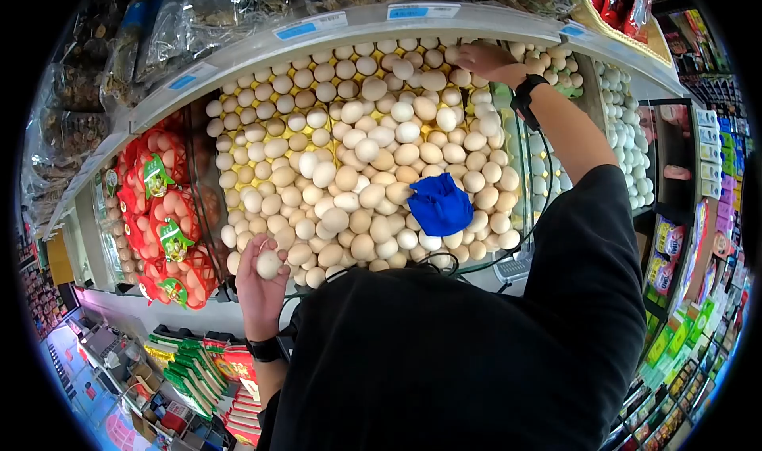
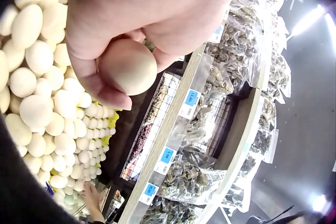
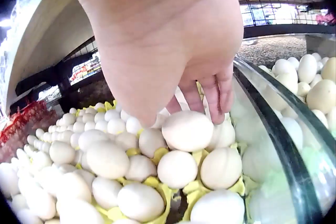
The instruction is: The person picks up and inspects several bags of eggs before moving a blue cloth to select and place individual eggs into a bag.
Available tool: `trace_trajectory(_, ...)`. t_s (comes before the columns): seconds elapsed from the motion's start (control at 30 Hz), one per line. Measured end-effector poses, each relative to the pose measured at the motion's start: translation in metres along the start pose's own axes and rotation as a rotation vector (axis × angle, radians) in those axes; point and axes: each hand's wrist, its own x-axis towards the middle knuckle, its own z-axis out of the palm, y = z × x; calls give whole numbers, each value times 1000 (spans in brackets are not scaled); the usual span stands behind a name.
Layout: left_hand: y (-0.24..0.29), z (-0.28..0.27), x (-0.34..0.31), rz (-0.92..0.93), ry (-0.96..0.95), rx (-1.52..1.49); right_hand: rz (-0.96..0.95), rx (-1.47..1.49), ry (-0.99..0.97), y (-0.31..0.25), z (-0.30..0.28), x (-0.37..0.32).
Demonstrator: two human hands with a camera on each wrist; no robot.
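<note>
In the head view my left hand [image 1: 262,288] is held at the near left edge of a large heap of pale eggs [image 1: 361,177]. Its fingers and thumb curl round one egg [image 2: 127,66], which shows clearly in the left wrist view. My right hand [image 1: 488,61] reaches to the far right corner of the heap. In the right wrist view its fairly straight fingers [image 3: 210,95] point down among the eggs, just behind a large pale egg [image 3: 187,131]. Yellow egg trays [image 3: 157,187] show beneath the eggs. A crumpled blue cloth or bag [image 1: 441,205] lies on the heap.
Red net bags of eggs [image 1: 171,213] stand on the left. A glass divider [image 3: 283,145] runs along the right side, with more eggs [image 1: 627,134] beyond it. Behind the heap, a shelf edge [image 1: 341,24] with price labels carries bagged dried goods [image 1: 222,11].
</note>
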Motion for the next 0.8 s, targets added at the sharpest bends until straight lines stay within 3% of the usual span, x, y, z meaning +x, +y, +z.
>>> trace_trajectory(0.03,-1,0,1,-6,-4,11,-1,-28,100,1,13,-7)
trace_trajectory(0.13,-5,-1,2,-10,-31,9,-2,-11,163,6,30,-11)
trace_trajectory(0.4,-5,-16,-6,3,-103,-42,177,80,159,8,43,10)
trace_trajectory(0.53,-10,-15,-8,-21,-49,-50,-11,70,311,3,40,-15)
trace_trajectory(0.67,-18,-13,-2,-83,-77,-73,-45,85,270,-19,35,-44)
trace_trajectory(0.8,-24,-19,7,-161,-218,-196,-181,141,381,-54,34,-89)
